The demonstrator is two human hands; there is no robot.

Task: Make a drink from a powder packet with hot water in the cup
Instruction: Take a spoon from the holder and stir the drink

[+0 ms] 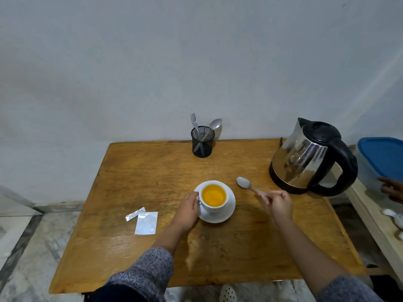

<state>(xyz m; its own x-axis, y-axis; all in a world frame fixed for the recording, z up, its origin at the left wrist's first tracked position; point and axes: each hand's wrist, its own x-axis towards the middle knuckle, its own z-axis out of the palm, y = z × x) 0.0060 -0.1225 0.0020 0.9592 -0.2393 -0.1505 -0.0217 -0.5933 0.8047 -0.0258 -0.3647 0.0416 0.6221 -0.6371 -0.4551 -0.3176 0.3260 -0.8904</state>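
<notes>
Spoon (250, 187) pinched in right hand (280, 205), bowl pointing up-left, lying just right of cup (214, 196); left hand (189, 209) curling against cup's near-left side, steadying for stirring.

White cup (214, 198): upright on saucer (229, 211), orange liquid inside. Torn packet (146, 222): flat, at cup's 8 o'clock. Steel kettle (309, 158): 2 o'clock.

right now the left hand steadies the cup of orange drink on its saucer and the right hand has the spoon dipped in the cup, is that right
Not quite. In the head view the spoon is out of the cup, held by the right hand above the table between cup and kettle. The rest stands: the left hand steadies the cup of orange drink on its saucer.
</notes>
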